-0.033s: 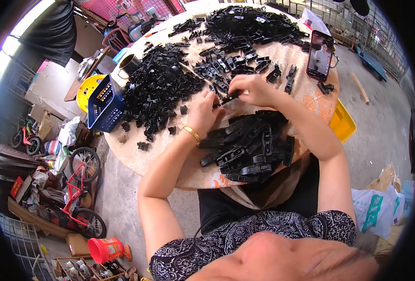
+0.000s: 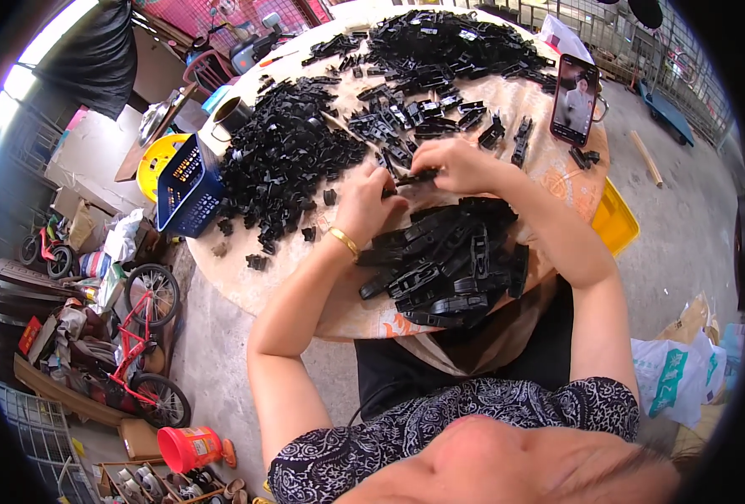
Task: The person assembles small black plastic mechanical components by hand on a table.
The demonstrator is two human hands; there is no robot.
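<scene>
Black plastic clip [image 2: 416, 176] pinched between left hand [image 2: 364, 202] and right hand [image 2: 456, 164], fingers of both closed on it, above the round table [image 2: 297, 294] beside a finished pile [image 2: 452, 265].

Bright, even daylight, with blown-out glare at ten o'clock on the rim. Shadows are soft. Fisheye bending and black vignette ring the edges; the centre is sharp.

Both hands meet at picture centre, forearms rising from 6 o'clock.

The left hand [image 2: 364, 202] points toward 1 o'clock, fingers curled; the right hand [image 2: 456, 164] points toward 9 o'clock, fingers pinched shut. Fingertips of both nearly touch. Elbows are bent, the left splayed toward 7 o'clock.
</scene>
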